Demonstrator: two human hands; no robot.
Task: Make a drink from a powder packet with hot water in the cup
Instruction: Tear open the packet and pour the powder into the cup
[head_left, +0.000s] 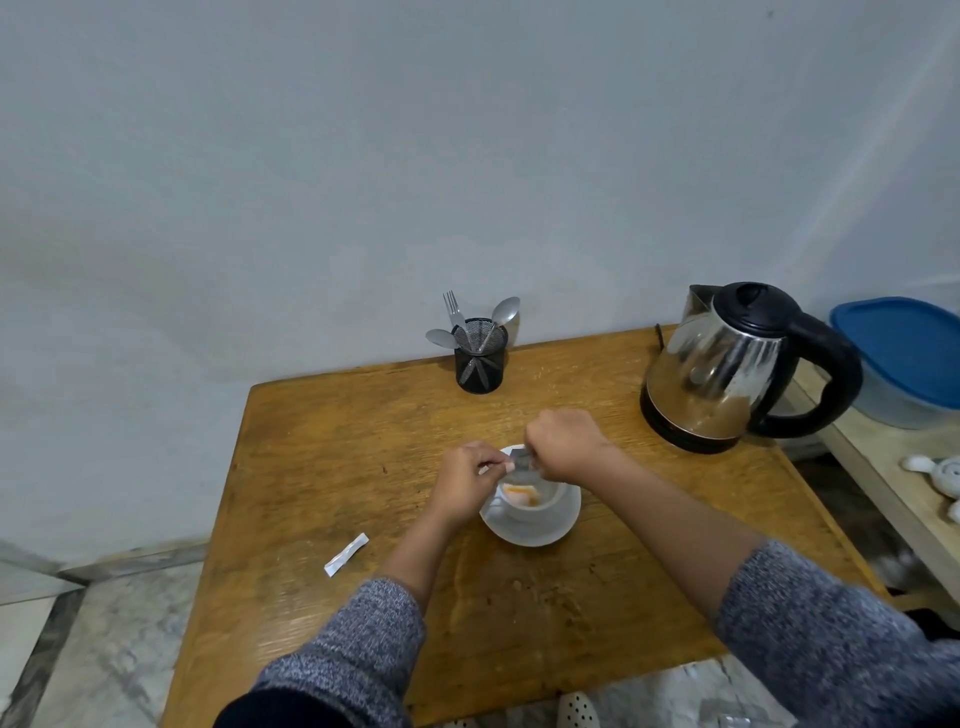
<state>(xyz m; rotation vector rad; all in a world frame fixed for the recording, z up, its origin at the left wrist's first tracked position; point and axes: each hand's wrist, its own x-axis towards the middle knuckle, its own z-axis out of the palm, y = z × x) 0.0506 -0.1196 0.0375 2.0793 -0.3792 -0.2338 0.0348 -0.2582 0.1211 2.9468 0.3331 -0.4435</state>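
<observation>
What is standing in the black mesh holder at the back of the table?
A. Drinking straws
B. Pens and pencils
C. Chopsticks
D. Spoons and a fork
D: the black mesh holder holds metal cutlery, with a fork and spoon bowls sticking out of the top.

One cup (535, 506), one kettle (727, 369), two packets (346, 554), two spoons (506, 310).

silver powder pkt (521, 462) held over white cup (540, 506) on saucer (535, 530), orange powder inside
</observation>
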